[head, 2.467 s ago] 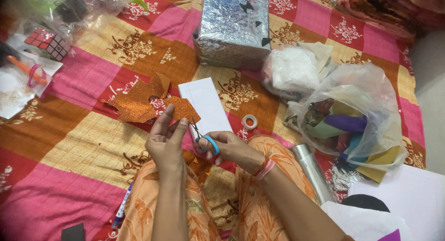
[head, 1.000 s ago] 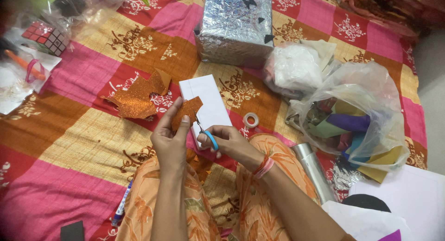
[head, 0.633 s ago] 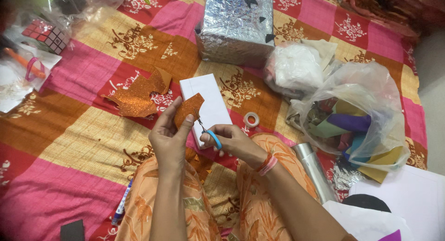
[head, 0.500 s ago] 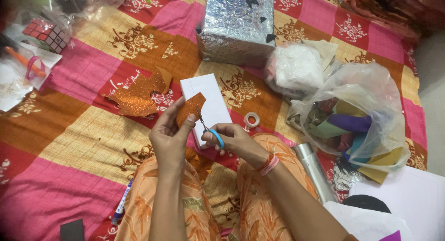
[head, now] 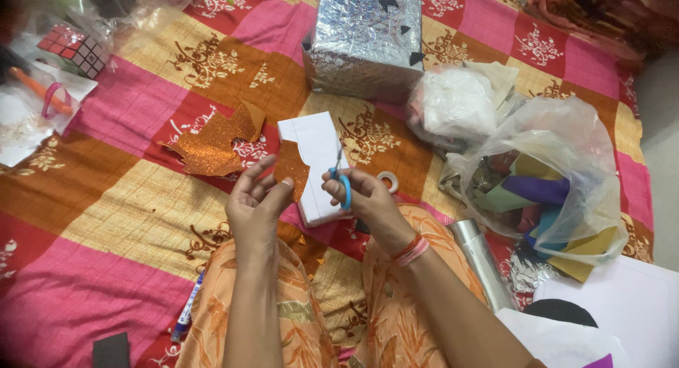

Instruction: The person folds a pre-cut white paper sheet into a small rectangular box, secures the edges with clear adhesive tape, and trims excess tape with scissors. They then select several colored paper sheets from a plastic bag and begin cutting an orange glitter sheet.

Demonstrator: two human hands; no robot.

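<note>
My left hand [head: 253,207] pinches a small piece of orange glitter sheet [head: 292,168] between thumb and fingers. My right hand [head: 364,197] grips small scissors with blue handles [head: 341,178], blades pointing up and away from the piece. Both hands hover above a white folded paper [head: 316,154] lying on the patterned cloth. A larger offcut of orange glitter sheet [head: 212,143] lies just left of the paper. Small orange scraps rest on my lap.
A silver foil-wrapped box [head: 364,39] stands behind the paper. A tape roll [head: 387,181], a silver roll [head: 479,260], a clear bag of coloured sheets [head: 544,191], a white bag [head: 453,102], a puzzle cube [head: 78,48], a pen [head: 187,310] and white sheets [head: 622,304] lie around.
The scissors have come off the glitter piece and swung to the right, blades now pointing up. My left hand has lowered the piece slightly.
</note>
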